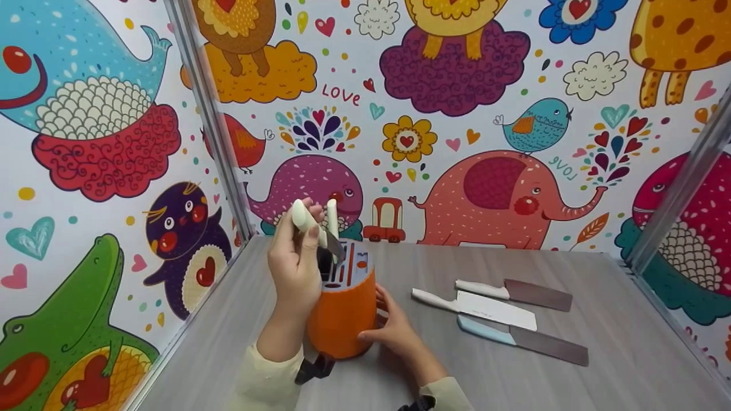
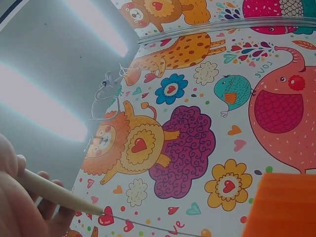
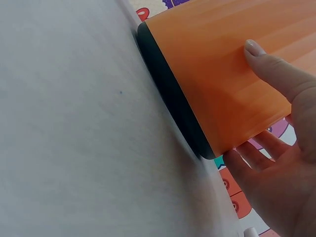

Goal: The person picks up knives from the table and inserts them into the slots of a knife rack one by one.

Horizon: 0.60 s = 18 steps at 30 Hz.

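My left hand [image 1: 294, 262] grips the pale handle of a knife [image 1: 301, 217] above the knife block. In the left wrist view the handle of this knife [image 2: 59, 192] lies across the fingers, and its thin blade runs off to the lower right. The orange knife block [image 1: 342, 322] stands upright with a grey slotted top. Another white handle [image 1: 332, 216] rises from the back of the block. My right hand [image 1: 397, 328] holds the block's right side, thumb on the front, fingers around the side. Whether the blade tip is inside a slot cannot be told.
On the table's right lie a white-handled knife [image 1: 537, 294] with a dark blade, a white cleaver [image 1: 497, 311] and a blue-handled knife [image 1: 548, 345]. Patterned walls with metal posts [image 1: 208, 114] enclose the grey wood-look table [image 1: 228, 342].
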### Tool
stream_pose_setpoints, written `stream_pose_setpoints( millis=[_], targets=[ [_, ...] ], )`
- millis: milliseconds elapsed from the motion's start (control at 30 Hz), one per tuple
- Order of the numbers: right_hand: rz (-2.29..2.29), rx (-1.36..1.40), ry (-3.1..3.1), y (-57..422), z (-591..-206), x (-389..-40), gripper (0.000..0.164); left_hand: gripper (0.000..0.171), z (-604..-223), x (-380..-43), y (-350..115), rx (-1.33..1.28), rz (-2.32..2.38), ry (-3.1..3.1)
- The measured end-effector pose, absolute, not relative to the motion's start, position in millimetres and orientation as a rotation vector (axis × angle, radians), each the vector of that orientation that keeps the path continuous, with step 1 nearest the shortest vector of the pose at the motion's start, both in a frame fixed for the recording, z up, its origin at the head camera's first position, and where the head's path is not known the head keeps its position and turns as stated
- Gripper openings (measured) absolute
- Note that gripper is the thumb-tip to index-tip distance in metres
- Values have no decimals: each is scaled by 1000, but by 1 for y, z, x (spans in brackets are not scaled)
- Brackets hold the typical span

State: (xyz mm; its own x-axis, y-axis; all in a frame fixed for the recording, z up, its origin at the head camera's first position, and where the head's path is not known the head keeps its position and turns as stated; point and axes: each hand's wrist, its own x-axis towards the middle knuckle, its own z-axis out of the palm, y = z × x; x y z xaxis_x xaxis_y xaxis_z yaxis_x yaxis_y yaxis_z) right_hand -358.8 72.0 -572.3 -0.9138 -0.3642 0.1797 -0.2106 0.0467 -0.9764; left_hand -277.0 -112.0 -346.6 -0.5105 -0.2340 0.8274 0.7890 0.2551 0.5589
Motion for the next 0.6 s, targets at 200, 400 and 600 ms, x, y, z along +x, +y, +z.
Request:
stream_pose_setpoints(
  millis=[200,400,600],
  targets=[
    [-1993,-579,2193,73,-572,-358,112,37,-345,-289,-112,-503,-1434,-1666],
    [-1990,-569,2195,73,-573,-359,113,35,-344,-305,-109,-453,-1531,-1705],
    [-1985,-542,2190,73,-573,-360,113,36,-353,-321,-107,-392,-1585,-1759]
  ],
)
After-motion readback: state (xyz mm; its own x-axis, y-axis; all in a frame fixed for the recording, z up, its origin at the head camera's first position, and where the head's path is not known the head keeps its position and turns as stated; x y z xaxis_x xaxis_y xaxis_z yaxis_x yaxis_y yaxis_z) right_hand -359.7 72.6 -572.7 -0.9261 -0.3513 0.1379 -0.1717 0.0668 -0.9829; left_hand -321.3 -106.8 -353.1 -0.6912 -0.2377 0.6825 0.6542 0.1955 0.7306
